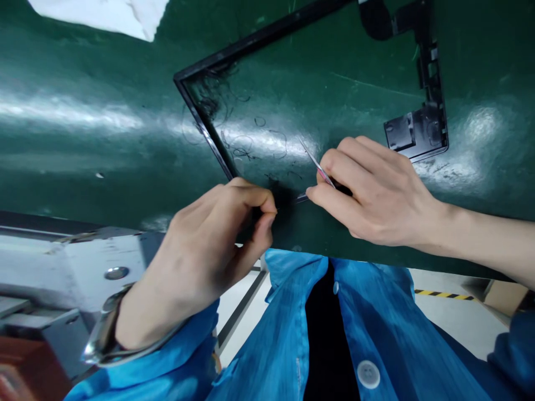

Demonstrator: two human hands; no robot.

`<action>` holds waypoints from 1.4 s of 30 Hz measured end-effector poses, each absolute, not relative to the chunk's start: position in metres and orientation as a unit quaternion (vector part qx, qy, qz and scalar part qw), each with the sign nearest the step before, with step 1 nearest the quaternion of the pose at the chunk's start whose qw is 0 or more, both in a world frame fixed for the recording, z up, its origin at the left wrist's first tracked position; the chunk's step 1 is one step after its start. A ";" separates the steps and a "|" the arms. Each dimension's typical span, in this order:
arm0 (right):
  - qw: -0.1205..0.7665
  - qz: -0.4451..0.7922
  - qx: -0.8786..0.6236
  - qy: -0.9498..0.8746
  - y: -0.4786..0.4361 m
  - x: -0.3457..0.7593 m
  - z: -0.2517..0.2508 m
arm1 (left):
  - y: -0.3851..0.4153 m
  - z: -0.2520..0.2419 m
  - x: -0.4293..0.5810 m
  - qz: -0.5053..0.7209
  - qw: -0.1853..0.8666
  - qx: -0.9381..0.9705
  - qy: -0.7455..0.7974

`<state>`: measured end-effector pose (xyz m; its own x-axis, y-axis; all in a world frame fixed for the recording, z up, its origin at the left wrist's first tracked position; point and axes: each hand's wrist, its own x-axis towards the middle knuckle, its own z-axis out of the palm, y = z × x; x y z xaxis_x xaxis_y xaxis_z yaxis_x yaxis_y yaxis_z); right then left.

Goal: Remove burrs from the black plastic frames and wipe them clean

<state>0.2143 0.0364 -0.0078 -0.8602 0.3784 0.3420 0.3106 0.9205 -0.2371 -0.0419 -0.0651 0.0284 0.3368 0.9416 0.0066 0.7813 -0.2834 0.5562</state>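
Note:
A black plastic frame (209,140) lies tilted on the green tabletop, its near-left corner hidden behind my left hand (217,239). Thumb and index finger of that hand are pinched together at the frame's near edge. My right hand (368,192) is closed around a slim, pointed metal blade (308,151) with a pinkish part by the fingers. The blade points up and away, above the tabletop. A short piece of the frame's near edge shows between the two hands; the right hand covers more of it.
Dark curly plastic shavings (244,150) are scattered inside the frame on the green tabletop (83,172). A white sheet (121,14) lies at the far left. Grey metal equipment (100,267) stands below the near-left edge, and a cardboard box (504,298) is on the floor at right.

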 end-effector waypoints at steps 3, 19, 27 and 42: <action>0.193 0.087 -0.170 -0.962 0.038 0.213 -0.006 | -0.068 0.030 -0.046 0.160 0.216 0.788 0.554; 0.215 0.093 -0.178 -0.956 0.036 0.215 -0.010 | -0.087 0.054 -0.061 0.055 0.084 0.803 0.587; 0.158 0.100 -0.184 -0.965 0.037 0.212 -0.007 | -0.083 0.038 -0.063 0.163 0.105 0.778 0.598; 0.159 0.115 -0.192 -0.962 0.038 0.209 -0.005 | -0.060 0.038 -0.047 0.124 0.183 0.799 0.559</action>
